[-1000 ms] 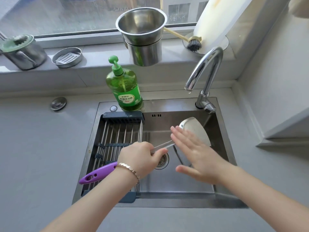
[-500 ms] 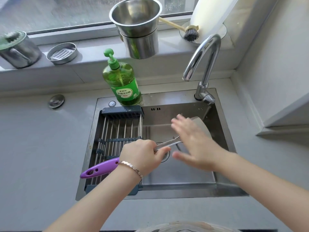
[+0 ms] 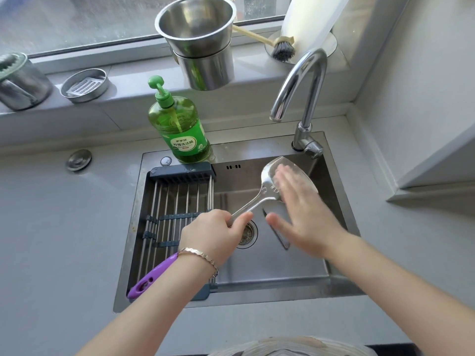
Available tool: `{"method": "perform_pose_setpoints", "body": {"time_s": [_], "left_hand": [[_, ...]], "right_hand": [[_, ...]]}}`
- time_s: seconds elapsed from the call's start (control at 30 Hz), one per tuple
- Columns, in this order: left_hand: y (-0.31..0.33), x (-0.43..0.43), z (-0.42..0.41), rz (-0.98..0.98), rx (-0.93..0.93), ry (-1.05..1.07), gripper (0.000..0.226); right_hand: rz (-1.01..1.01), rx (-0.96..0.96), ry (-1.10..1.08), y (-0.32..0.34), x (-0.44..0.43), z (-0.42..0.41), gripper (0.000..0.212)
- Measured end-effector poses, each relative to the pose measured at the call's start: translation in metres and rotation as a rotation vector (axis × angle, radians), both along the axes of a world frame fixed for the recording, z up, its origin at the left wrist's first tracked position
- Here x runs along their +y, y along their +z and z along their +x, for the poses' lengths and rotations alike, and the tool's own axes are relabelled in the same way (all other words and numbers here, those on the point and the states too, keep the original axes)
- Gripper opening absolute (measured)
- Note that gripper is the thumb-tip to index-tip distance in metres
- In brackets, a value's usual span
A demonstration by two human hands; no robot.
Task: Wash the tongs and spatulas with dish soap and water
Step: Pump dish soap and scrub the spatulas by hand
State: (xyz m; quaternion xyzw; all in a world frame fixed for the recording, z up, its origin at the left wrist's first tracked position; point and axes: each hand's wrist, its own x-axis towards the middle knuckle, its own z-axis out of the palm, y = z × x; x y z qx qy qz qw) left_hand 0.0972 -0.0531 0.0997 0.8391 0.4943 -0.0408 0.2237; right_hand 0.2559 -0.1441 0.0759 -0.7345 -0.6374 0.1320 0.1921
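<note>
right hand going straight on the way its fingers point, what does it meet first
The spatula blade; the right hand seems to lie on it, though blur leaves contact unclear.

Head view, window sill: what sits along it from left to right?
Steel pot with a green top → shallow steel dish with a perforated insert → stacked steel buckets → dish brush → white roll.

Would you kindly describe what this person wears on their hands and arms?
Both forearms are bare, with no sleeves in view, and neither hand is gloved. The left hand has a slim gold-coloured bracelet of flat links at its wrist. The right hand shows no bracelet, watch or ring.
</note>
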Motion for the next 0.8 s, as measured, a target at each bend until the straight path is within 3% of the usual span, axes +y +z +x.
{"method": "perform_pose_setpoints", "body": {"time_s": [0.1, 0.2, 0.33, 0.43, 0.6, 0.7, 0.8], "left_hand": [[-0.001, -0.002, -0.003, -0.011, -0.006, 0.028, 0.059], [0.0, -0.002, -0.004, -0.009, -0.024, 0.044, 0.059], [-0.002, -0.001, -0.002, -0.049, -0.019, 0.077, 0.059], [-0.003, -0.001, -0.001, -0.066, -0.034, 0.092, 0.059], [-0.003, -0.003, 0.001, -0.108, -0.05, 0.115, 0.06], [-0.004, -0.003, 0.0, -0.115, -0.068, 0.119, 0.059], [-0.005, -0.002, -0.001, -0.129, -0.079, 0.126, 0.059]], "right_hand": [[0.026, -0.091, 0.101, -0.007, -0.004, -0.008, 0.098], [-0.002, 0.044, -0.097, -0.007, -0.006, 0.008, 0.106], [0.023, -0.093, 0.075, -0.009, -0.009, -0.013, 0.095], [0.001, 0.007, -0.1, -0.013, -0.009, 0.0, 0.1], [-0.009, -0.092, 0.011, -0.013, -0.012, -0.012, 0.093], [0.0, 0.02, -0.163, -0.014, -0.011, 0.001, 0.098], [0.046, -0.067, 0.01, -0.018, -0.015, -0.01, 0.09]]}}
